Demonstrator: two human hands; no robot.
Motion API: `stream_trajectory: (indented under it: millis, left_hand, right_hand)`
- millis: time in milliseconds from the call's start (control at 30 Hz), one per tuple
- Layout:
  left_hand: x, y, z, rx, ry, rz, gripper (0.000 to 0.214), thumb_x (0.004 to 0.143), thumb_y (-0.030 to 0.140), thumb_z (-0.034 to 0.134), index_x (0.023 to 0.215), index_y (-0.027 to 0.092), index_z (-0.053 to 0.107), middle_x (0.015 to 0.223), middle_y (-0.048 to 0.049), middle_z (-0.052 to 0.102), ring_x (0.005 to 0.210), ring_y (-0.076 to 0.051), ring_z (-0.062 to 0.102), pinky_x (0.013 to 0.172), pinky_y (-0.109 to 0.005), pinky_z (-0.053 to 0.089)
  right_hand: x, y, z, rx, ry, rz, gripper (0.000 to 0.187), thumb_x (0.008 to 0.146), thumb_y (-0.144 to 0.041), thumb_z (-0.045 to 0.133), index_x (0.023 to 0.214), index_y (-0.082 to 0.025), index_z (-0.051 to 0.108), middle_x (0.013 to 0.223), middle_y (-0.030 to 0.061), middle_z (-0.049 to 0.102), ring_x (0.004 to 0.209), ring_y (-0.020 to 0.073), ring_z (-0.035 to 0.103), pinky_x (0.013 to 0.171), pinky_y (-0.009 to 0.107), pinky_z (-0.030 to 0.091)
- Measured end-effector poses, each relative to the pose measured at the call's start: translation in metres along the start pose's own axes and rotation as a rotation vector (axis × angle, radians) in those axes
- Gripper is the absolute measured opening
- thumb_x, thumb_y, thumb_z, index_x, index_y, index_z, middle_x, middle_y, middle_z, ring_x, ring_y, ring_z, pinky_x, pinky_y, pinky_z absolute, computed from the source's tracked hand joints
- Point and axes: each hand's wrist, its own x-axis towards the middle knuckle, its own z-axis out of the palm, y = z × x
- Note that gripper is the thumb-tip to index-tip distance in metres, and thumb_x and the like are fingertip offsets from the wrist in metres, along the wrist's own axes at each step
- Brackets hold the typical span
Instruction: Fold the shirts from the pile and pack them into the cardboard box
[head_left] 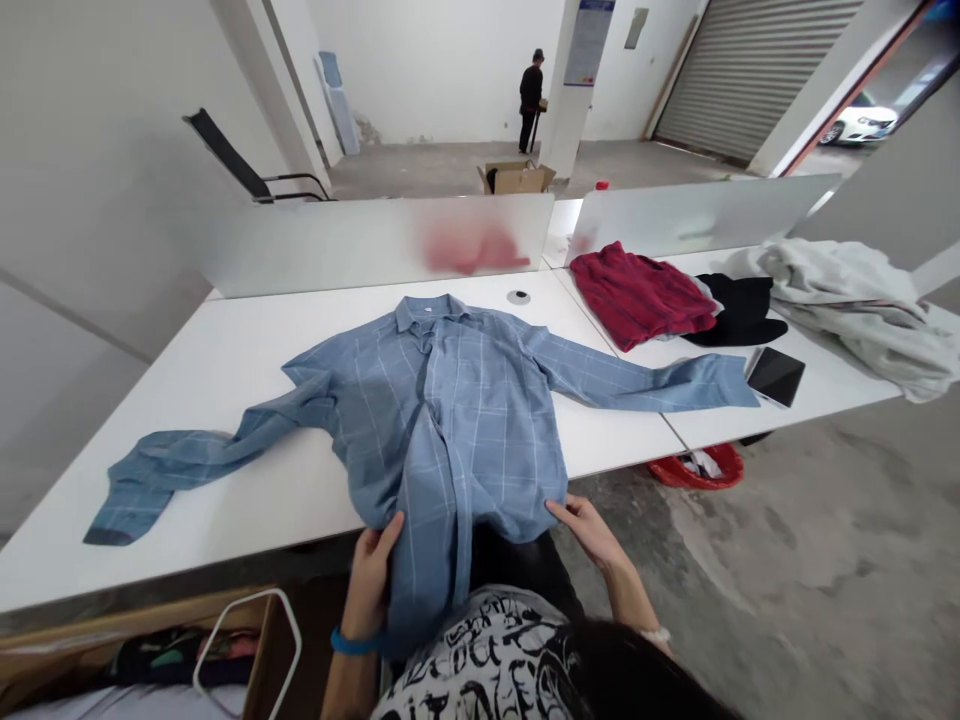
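A blue checked shirt is spread on the white table, collar toward the far side and both sleeves stretched out sideways. Its lower hem hangs over the near edge, and one front panel drops toward my lap. My left hand, with a blue band on the wrist, pinches the hem on the left. On the right, my right hand grips the hem's corner between thumb and fingers. The right cuff lies against a dark tablet-like device.
A folded red plaid garment, a black cap-like item and a pale grey cloth heap lie at the right. Frosted dividers line the back. Below stand a box of clothes and a red bin. A person stands far off.
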Motion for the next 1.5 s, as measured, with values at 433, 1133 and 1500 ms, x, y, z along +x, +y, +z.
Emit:
stream_trajectory:
  millis: [433,1133,1500]
  left_hand:
    - [0.0,-0.001,-0.076,0.699,0.349,0.111,0.054,0.074,0.058,0.05,0.106,0.015,0.049,0.09,-0.0159,0.062,0.09,-0.038,0.061,0.079,-0.054,0.048]
    - [0.135,0.141,0.079,1.084,0.05,0.699,0.039,0.093,0.032,0.032,0.117,0.016,0.058,0.118,-0.0113,0.062,0.108,-0.022,0.058,0.093,-0.034,0.044]
    - [0.276,0.153,0.162,1.044,0.053,0.711,0.043,0.082,0.039,0.055,0.119,0.018,0.059,0.13,-0.0143,0.052,0.122,-0.031,0.044,0.099,-0.043,0.037]
  right_hand:
    - [-0.018,-0.02,-0.072,-0.393,0.421,-0.087,0.044,0.073,-0.059,0.06,0.087,-0.018,0.066,0.082,0.0065,0.069,0.075,0.0235,0.062,0.072,0.033,0.05]
    - [0.064,-0.042,0.125,-1.253,-0.018,-0.705,0.055,0.093,-0.041,0.046,0.14,-0.015,0.04,0.147,0.015,0.037,0.139,0.0315,0.026,0.109,0.058,0.027]
    - [0.066,-0.029,0.127,-1.297,0.03,-0.711,0.052,0.095,-0.031,0.038,0.144,-0.014,0.033,0.149,0.0173,0.032,0.14,0.0304,0.023,0.11,0.055,0.028]
